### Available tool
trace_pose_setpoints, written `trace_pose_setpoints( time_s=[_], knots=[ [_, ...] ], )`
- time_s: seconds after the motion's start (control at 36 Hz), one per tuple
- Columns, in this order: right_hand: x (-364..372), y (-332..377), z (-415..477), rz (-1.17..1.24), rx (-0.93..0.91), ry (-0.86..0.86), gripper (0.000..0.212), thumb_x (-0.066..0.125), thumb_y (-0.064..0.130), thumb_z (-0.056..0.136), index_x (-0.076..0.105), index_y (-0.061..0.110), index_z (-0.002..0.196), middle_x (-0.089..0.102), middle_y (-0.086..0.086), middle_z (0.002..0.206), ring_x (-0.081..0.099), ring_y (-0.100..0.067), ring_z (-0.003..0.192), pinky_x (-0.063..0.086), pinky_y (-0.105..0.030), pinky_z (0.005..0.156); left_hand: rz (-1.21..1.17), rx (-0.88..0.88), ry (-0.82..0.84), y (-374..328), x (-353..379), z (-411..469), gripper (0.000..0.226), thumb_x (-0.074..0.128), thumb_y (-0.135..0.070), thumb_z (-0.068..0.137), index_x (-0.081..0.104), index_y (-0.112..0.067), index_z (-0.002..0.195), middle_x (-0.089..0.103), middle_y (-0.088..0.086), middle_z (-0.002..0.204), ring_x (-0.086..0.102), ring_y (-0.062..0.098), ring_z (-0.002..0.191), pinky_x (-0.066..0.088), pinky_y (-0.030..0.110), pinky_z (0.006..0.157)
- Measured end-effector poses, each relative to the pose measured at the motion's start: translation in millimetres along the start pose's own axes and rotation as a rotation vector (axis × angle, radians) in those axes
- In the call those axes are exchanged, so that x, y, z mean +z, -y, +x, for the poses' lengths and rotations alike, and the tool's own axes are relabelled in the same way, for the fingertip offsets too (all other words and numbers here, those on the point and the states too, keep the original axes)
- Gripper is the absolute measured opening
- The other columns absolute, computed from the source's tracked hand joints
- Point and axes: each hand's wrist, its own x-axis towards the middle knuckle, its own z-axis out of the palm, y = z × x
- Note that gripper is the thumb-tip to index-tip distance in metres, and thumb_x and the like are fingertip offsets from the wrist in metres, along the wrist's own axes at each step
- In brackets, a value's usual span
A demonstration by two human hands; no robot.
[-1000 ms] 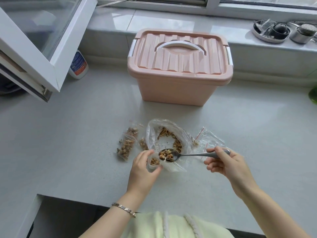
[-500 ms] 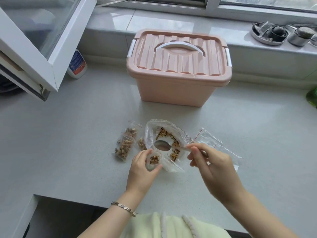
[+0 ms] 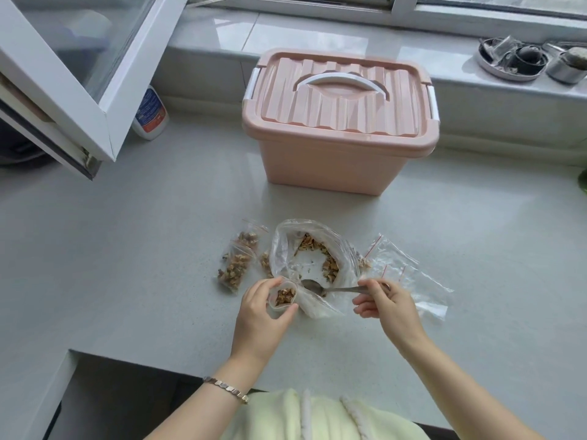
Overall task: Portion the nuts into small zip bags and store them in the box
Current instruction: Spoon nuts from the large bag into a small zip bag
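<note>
Filled zip bags [image 3: 237,262] lie on the counter [image 3: 127,265]. The left hand [image 3: 262,312] grips a small bag [image 3: 283,296] of nuts, mouth open. Beside it, the right hand [image 3: 386,304] pinches a spoon [image 3: 330,288], bowl in the big nut bag [image 3: 313,265]. The box [image 3: 340,122] sits closed behind.

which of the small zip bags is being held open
The small zip bag in the left hand, mouth rounded open over walnut pieces. The filled bags and the empty bags lie flat on the counter.
</note>
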Motion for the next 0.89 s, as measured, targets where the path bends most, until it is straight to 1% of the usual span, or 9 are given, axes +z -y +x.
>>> trace_pose_setpoints(
  time_s=[0.06,0.19,0.33,0.44,0.61,0.75,0.89],
  knots=[
    [0.9,-3.0,0.8,0.079,0.086,0.008,0.018,0.045,0.013,0.096,0.061,0.004,0.092,0.065,-0.014,0.066,0.062,-0.012,0.050,0.052,-0.018,0.050,-0.004,0.001,0.001,-0.3,-0.3,-0.4,0.045,0.076,-0.016,0.072,0.057,-0.022,0.113,0.054,-0.011,0.111,0.050,0.009,0.108,0.044,0.025,0.093],
    [-8.9,-8.3,2.8,0.271,0.272,-0.005,0.020,0.044,0.017,0.097,0.060,0.006,0.092,0.068,-0.013,0.068,0.064,-0.013,0.051,0.054,-0.019,0.050,-0.002,0.002,0.002,-0.9,-0.3,0.3,0.045,0.077,-0.016,0.072,0.058,-0.020,0.113,0.053,-0.011,0.110,0.050,0.010,0.109,0.042,0.023,0.094],
    [-22.5,-9.6,1.7,0.397,0.323,-0.012,0.023,0.042,0.019,0.098,0.060,0.006,0.091,0.069,-0.008,0.062,0.065,-0.010,0.051,0.053,-0.017,0.049,0.002,-0.003,0.019,-1.4,-0.2,0.5,0.047,0.076,-0.017,0.073,0.057,-0.019,0.116,0.053,-0.012,0.107,0.050,0.012,0.102,0.044,0.025,0.092],
    [-33.2,-2.0,-3.0,0.398,0.280,-0.018,0.023,0.041,0.018,0.098,0.060,0.007,0.092,0.069,-0.006,0.061,0.065,-0.009,0.051,0.053,-0.017,0.049,0.012,0.004,0.040,-2.8,1.2,2.2,0.048,0.076,-0.018,0.073,0.056,-0.018,0.117,0.052,-0.012,0.108,0.051,0.015,0.104,0.045,0.029,0.093],
    [-38.0,24.6,-16.1,0.335,0.139,0.007,0.024,0.041,0.019,0.098,0.061,0.007,0.093,0.069,-0.007,0.062,0.064,-0.010,0.051,0.053,-0.016,0.051,0.006,0.008,0.057,-6.1,3.0,4.9,0.048,0.075,-0.018,0.074,0.055,-0.018,0.118,0.051,-0.011,0.110,0.049,0.015,0.110,0.044,0.028,0.095],
    [-29.4,45.9,-32.2,0.265,0.007,0.039,0.023,0.042,0.019,0.097,0.061,0.005,0.091,0.067,-0.011,0.064,0.063,-0.014,0.051,0.053,-0.018,0.051,-0.004,0.009,0.057,-8.9,6.0,8.1,0.047,0.074,-0.019,0.075,0.055,-0.017,0.118,0.050,-0.013,0.109,0.047,0.011,0.112,0.039,0.021,0.095],
    [-14.1,58.0,-41.5,0.160,-0.095,0.045,0.023,0.043,0.015,0.096,0.062,0.007,0.085,0.066,-0.009,0.059,0.061,-0.015,0.049,0.051,-0.019,0.049,-0.004,0.009,0.055,-10.1,8.4,9.7,0.046,0.074,-0.019,0.075,0.055,-0.016,0.117,0.049,-0.013,0.105,0.049,0.014,0.108,0.042,0.027,0.095]
  ],
)
